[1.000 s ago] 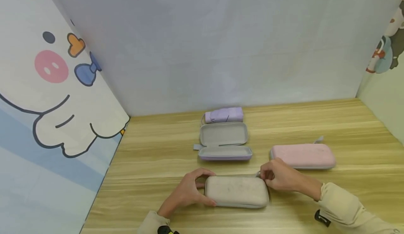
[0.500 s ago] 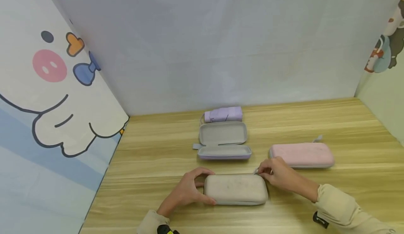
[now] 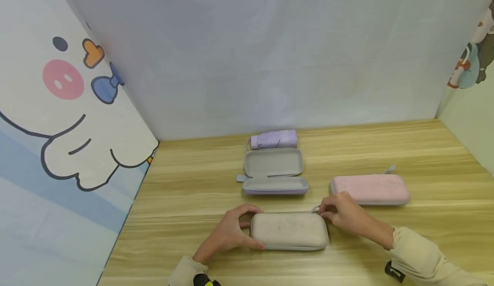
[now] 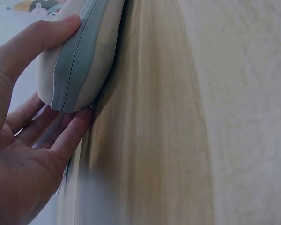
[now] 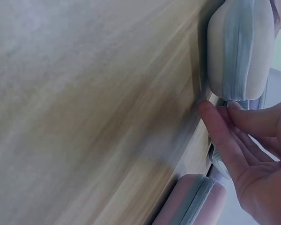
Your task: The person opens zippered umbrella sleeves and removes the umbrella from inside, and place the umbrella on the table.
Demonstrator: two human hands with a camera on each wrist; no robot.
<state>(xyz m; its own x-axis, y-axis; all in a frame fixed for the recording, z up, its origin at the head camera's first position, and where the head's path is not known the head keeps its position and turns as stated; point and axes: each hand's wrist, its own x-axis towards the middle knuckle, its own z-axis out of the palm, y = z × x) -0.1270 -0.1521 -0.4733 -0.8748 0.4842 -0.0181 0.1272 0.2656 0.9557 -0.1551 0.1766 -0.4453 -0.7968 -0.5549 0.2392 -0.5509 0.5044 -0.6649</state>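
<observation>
Hands (image 3: 233, 231) (image 3: 342, 214) hold case (image 3: 289, 232) and strap (image 3: 315, 209) on wood-grain table (image 3: 185, 179), pale wall (image 3: 293, 54) behind.

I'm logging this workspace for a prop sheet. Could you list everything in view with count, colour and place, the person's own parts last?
beige case: one, beige, closest to the person
grey loop: one, grey, beige case's far right corner
pink case: one, pink, right
open case: one, lilac, grey lining, centre
rolled bundle: one, lilac, behind the open case
tabletop: one, yellow-brown wood grain, underneath
back sheet: one, pale grey, rear
left panel: one, white and blue, cartoon print, left
right panel: one, pale green, cartoon print, right
wrist devices: two, black, by the sleeves
sleeves: two, cream, front
left grip: one, bare, round beige case's left end
right grip: one, bare, pinching the loop
</observation>
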